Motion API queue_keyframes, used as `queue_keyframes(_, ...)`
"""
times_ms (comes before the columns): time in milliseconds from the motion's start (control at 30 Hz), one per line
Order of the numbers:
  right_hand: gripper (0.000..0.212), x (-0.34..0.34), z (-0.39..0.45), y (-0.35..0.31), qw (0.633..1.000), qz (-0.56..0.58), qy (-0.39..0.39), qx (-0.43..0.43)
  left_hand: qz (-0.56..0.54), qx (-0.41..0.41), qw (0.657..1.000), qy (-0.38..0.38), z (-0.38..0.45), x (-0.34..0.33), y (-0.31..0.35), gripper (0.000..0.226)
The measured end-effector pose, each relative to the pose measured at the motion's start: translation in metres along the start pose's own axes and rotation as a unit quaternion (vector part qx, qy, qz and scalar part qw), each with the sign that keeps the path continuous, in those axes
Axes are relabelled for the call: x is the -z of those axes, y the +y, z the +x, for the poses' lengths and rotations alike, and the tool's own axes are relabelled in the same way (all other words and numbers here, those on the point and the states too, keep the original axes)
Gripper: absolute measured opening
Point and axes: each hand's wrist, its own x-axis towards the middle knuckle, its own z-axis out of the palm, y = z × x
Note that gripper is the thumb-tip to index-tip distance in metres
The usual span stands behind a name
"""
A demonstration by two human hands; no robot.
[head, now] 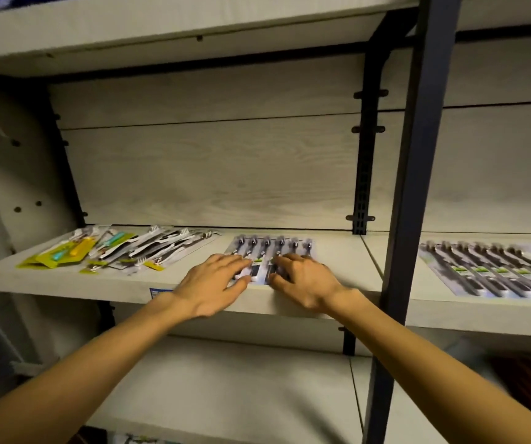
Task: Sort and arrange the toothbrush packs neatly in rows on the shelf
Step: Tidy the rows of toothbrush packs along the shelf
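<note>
shelf (338, 267) front edge, middle: row of dark toothbrush packs (272, 248) | left hand (216, 283) flat on near ends, fingers straight | right hand (302, 280) fingers bent, pressing packs, grip unclear | risk: uneven push skews row, or packs slide off front edge | loose mixed pile (120, 248) at left end unsorted

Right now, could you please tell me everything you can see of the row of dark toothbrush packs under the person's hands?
The row of dark toothbrush packs lies flat on the pale wood-look shelf, near its front edge. About six dark-handled brushes sit side by side on light printed cards, heads toward the back wall, edges aligned. The packs look like glossy card under clear plastic. The left hand and the right hand both rest on the near ends, covering them. Print is too blurred to read.
</note>
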Motion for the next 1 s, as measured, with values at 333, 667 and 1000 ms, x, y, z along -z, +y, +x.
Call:
queue_keyframes(333,0.026,0.015,-0.023,0.032,0.991,0.086,0.058,-0.079,-0.017,-0.056,0.996,0.069,0.017,-0.002,0.047,0.053)
queue_keyframes(667,0.019,0.027,-0.022,0.029,0.979,0.061,0.141,-0.134,-0.243,-0.080,0.961,0.104,0.044,-0.010,0.042,0.030)
queue_keyframes(1000,0.050,-0.001,0.060,-0.032,0.994,0.019,0.093,-0.057,-0.019,0.008,0.997,0.080,0.063,-0.009,-0.068,0.043)
